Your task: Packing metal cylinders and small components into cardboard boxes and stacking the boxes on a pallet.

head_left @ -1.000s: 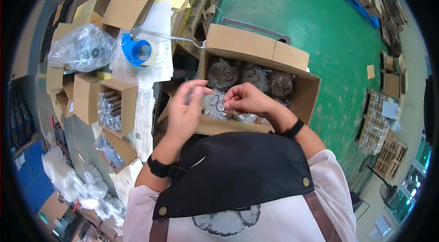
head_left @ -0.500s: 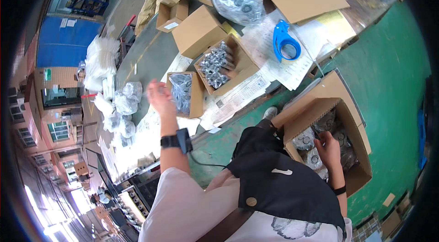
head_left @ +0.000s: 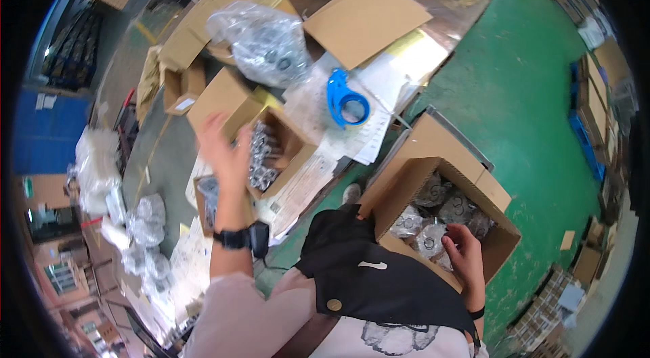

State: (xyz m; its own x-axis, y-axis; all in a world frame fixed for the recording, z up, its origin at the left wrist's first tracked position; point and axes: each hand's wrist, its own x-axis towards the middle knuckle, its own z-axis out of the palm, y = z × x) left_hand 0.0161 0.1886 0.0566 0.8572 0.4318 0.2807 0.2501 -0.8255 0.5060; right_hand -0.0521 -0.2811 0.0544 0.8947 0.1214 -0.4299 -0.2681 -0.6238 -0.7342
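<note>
My left hand [head_left: 222, 149] is raised over the table, its fingers spread and a little blurred, with nothing visible in them. Just beside it, an open cardboard box [head_left: 296, 163] holds several silvery metal parts [head_left: 263, 155]. A smaller box [head_left: 205, 217] with bagged dark pieces [head_left: 210, 193] is partly hidden by my left forearm. On the right, a big open carton [head_left: 496, 254] contains several clear plastic bags [head_left: 430, 239] with dark rings showing. My right hand [head_left: 466, 253] hovers over its near side, fingers loosely bent and apart, apparently holding nothing.
A blue tape dispenser [head_left: 347, 102] lies on printed papers [head_left: 369, 145]. Behind are a large clear bag [head_left: 261, 43] with dark rings inside and flat cardboard sheets [head_left: 369, 19]. Bubble-wrapped bundles [head_left: 145, 222] sit at the left. A blue pallet [head_left: 588, 135] stands at the right.
My view has swung, so the table and carton appear shifted left and down. My left hand has moved from beside the smaller box toward the metal parts. My right hand has lifted slightly off the bags.
</note>
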